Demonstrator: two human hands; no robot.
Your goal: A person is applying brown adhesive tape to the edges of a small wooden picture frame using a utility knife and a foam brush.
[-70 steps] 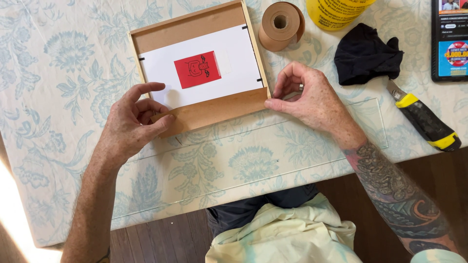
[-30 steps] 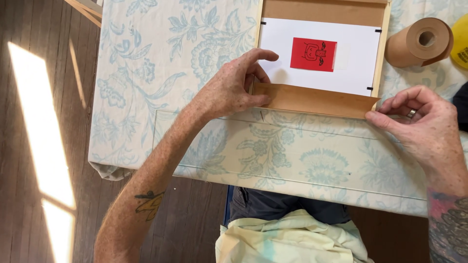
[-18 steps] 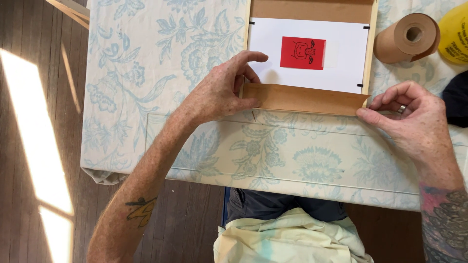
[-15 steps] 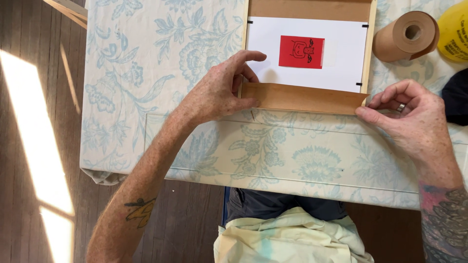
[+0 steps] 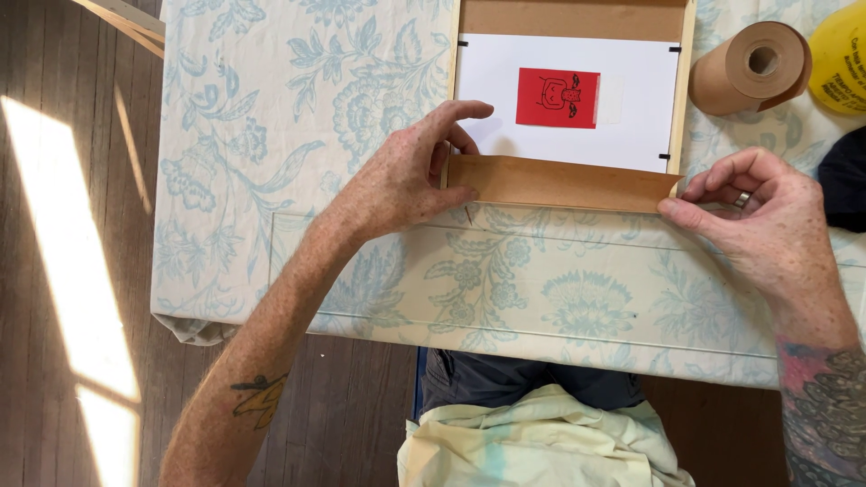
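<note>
2 hands pin a brown paper strip (image 5: 564,183) along the near edge of a wooden frame (image 5: 681,90) on the floral tablecloth (image 5: 271,135). Left hand (image 5: 397,185) presses its left end, fingers curled over the corner, likely to keep it flat. Right hand (image 5: 767,225) pinches the right end taut. White sheet (image 5: 564,135) with red print (image 5: 557,97) sits just beyond both grips; paper tape roll (image 5: 749,68) past the right hand.

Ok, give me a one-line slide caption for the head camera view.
Left hand and right hand press a brown paper strip along the wooden frame on a floral tablecloth.
</note>
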